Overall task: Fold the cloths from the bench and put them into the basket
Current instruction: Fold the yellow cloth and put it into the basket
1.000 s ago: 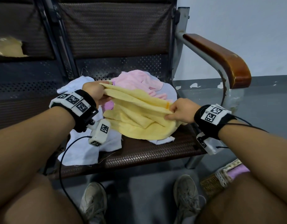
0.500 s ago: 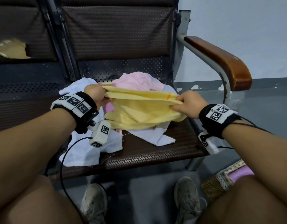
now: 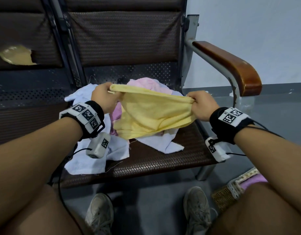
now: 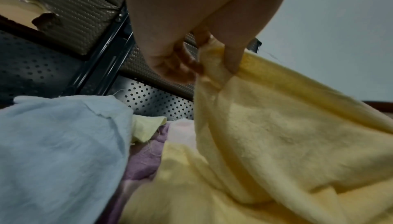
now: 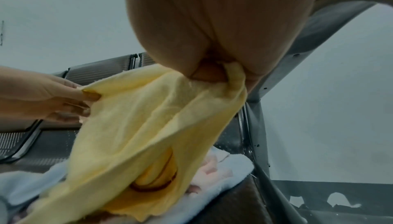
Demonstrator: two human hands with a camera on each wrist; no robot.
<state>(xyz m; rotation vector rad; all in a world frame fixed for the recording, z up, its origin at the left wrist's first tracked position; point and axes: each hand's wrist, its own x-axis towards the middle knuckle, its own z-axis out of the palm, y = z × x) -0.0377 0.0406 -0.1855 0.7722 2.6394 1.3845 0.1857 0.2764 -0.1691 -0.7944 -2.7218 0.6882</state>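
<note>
Left hand (image 3: 104,96) and right hand (image 3: 201,106) pinch yellow cloth (image 3: 151,114) stretched between them.

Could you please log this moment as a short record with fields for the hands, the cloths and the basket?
left hand: pinches one top corner of the yellow cloth
right hand: pinches the other top corner
yellow cloth: raised, lower part on the pile
pile on bench: white cloth, pink cloth
basket: on the floor, holds a purple cloth
</note>
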